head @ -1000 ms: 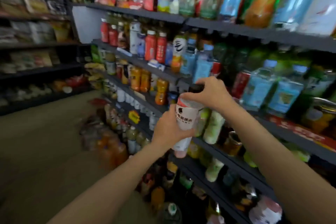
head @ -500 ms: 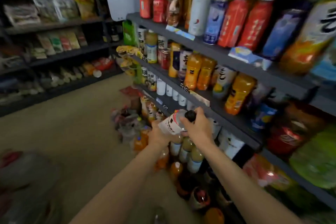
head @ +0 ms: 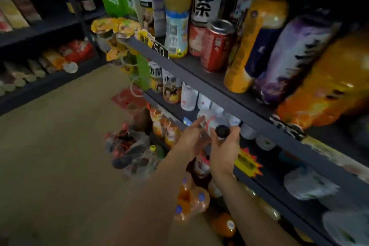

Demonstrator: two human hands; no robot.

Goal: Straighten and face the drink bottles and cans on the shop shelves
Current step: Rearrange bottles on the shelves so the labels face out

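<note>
Head view: both hands meet at the front edge of the middle shelf, holding one white bottle with a red-printed label and a black cap. The bottle is tilted, its cap toward the camera and its base toward the row of white bottles standing on the shelf below that edge. The right hand has its fingers and thumb curled round the neck just under the cap. The left hand is against the bottle's body on the left side, fingers reaching up along the label; how tightly it grips is blurred.

On the middle shelf stand a red can, a pale yellow bottle, an orange bottle and a purple bottle, the last two leaning to the left. A yellow and red starburst tag hangs on the edge of the shelf just right of the right hand. Shrink-wrapped packs of orange drink bottles sit on the tan floor beneath the forearms.
</note>
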